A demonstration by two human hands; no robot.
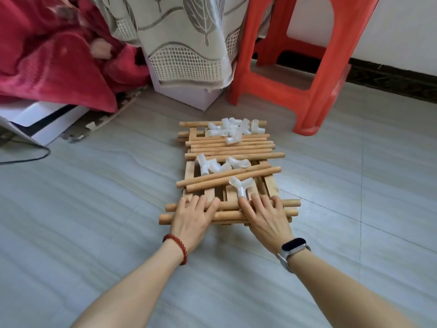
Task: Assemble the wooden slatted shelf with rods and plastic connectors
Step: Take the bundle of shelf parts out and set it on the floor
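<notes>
A stack of wooden slatted panels (272, 183) lies flat on the floor. Several wooden rods (234, 147) lie across it, two of them slanted (227, 178). White plastic connectors sit on top: a heap (233, 129) at the far end, a few (212, 165) in the middle, and one (242, 185) near my fingers. My left hand (192, 220) rests flat, fingers straight, on the nearest rods (292, 213). My right hand (266, 216) lies on the same rods, fingers extended; its fingertips touch the near connector's stem.
A red plastic stool (305, 62) stands beyond the stack to the right. A white box (189, 95) draped with patterned cloth is behind the stack. A red blanket (54, 58) and a white board (42, 117) lie at the left, with a black cable (30, 157).
</notes>
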